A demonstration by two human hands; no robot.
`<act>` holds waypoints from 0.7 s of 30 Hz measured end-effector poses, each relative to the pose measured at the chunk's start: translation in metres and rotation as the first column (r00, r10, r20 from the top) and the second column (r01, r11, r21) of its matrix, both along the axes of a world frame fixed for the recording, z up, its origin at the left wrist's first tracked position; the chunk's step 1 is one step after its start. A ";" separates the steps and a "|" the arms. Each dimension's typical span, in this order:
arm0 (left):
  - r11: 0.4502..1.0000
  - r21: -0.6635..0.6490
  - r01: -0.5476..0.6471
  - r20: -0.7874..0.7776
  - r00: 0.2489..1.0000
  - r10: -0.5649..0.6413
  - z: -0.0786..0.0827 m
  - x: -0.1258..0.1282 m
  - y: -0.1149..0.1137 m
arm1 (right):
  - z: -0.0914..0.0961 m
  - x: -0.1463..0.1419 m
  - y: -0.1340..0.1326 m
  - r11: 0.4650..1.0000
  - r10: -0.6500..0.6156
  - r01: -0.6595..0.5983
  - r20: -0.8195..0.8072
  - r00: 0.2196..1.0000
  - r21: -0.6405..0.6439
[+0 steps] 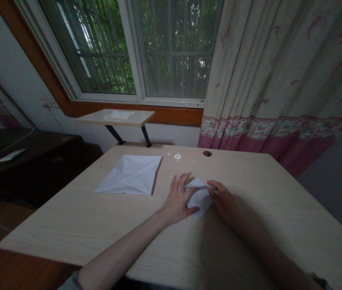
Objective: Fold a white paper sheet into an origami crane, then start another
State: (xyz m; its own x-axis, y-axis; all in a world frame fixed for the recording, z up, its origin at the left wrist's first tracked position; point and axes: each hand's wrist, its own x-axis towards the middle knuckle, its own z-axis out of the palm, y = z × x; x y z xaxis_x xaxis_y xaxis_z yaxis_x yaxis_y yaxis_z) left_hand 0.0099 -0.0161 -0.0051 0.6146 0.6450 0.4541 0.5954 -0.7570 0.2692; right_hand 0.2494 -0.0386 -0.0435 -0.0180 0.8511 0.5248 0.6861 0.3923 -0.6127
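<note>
A small folded white paper lies between my hands on the table, its top flap raised a little and a crease running down its middle. My left hand holds it from the left, thumb low on the sheet and index finger bent over its upper part. At the paper's right corner, my right hand grips the edge between thumb and fingers. The fingertips partly cover both sides of the paper. Farther left lies a larger white sheet with creases meeting near its centre, apart from both hands.
The pale wooden table has a raised shelf at the back left, bearing a white paper. A small white ring and a round cable hole are near the back edge. A curtain hangs behind.
</note>
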 end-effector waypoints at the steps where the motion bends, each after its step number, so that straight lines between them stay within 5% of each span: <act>1: 1.000 -0.016 -0.005 0.004 1.000 0.005 0.000 0.000 0.001 | 0.002 0.000 0.000 1.000 0.006 -0.006 -0.001 1.000 -0.009; 9: 0.992 -0.125 -0.016 0.069 0.997 0.025 -0.008 0.002 0.007 | 0.022 -0.010 -0.005 0.996 0.051 -0.058 -0.098 0.994 -0.070; 14: 0.974 -0.226 -0.020 0.088 0.995 0.041 -0.008 0.002 0.008 | 0.016 -0.011 -0.006 0.999 0.012 -0.019 -0.222 0.975 -0.032; 21: 0.972 -0.233 -0.015 0.064 0.997 0.031 -0.009 0.001 0.008 | 0.019 -0.010 -0.005 1.000 0.027 -0.028 -0.110 0.994 -0.006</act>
State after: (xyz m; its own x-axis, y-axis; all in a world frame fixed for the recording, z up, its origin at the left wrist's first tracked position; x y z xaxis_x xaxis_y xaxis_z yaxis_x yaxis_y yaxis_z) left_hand 0.0108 -0.0082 -0.0140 0.5717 0.7513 0.3297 0.5871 -0.6553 0.4753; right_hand 0.2395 -0.0434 -0.0245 0.0164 0.8548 0.5187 0.6032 0.4053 -0.6869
